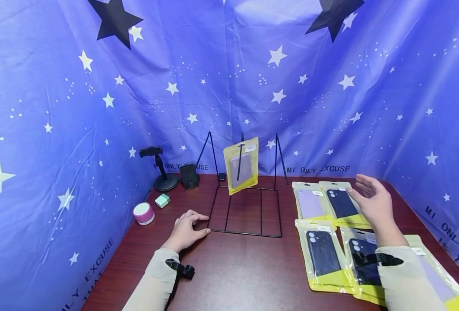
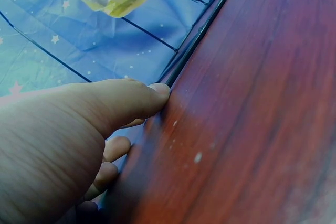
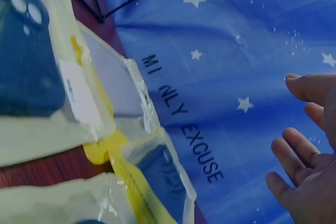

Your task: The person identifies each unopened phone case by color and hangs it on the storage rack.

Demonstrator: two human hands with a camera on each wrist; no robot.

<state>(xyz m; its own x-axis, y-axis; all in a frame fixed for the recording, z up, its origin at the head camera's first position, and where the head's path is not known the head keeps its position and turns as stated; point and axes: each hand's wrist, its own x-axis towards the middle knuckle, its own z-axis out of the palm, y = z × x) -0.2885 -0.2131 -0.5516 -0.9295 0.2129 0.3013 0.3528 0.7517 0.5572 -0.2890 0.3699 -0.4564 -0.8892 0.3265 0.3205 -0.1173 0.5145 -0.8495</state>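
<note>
1. The left hand (image 1: 186, 231) lies flat on the dark red counter (image 1: 233, 272) in the lower centre-left of the head view, fingers relaxed and gripping nothing.
2. Its fingertips (image 2: 160, 93) touch the near left corner of the black wire rack (image 1: 246, 216), which stands mid-frame.
3. A yellow-edged packet with a lilac phone case (image 1: 242, 166) hangs on the rack's upright, well apart from both hands.
4. The right hand (image 1: 373, 203) hovers open at right of centre, fingers (image 3: 294, 153) spread and holding nothing.
5. Just below it lies the dark-case packet (image 1: 342, 203), beside a lilac-case packet (image 1: 310, 203) to its left.
6. Two more dark-case packets (image 1: 323, 255) lie nearer the lower right edge, by the right sleeve.
</note>
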